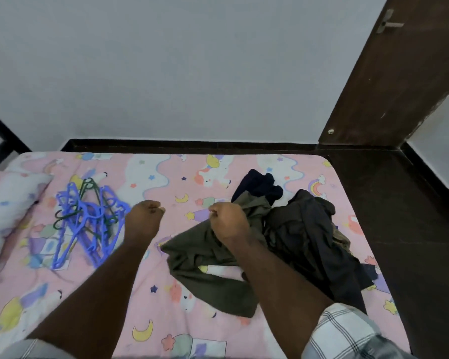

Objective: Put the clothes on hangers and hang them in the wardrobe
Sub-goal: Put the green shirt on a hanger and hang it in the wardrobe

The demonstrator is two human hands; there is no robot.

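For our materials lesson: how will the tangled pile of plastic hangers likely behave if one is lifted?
The hangers lie interlocked, so lifting one would probably drag others along. They look thin and rigid, likely light, and may slide on the bedsheet.

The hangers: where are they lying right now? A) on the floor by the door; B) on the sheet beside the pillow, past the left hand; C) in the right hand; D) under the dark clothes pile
B: the tangle of blue and green hangers lies on the bed sheet between the pillow and the left hand, apart from the clothes pile.
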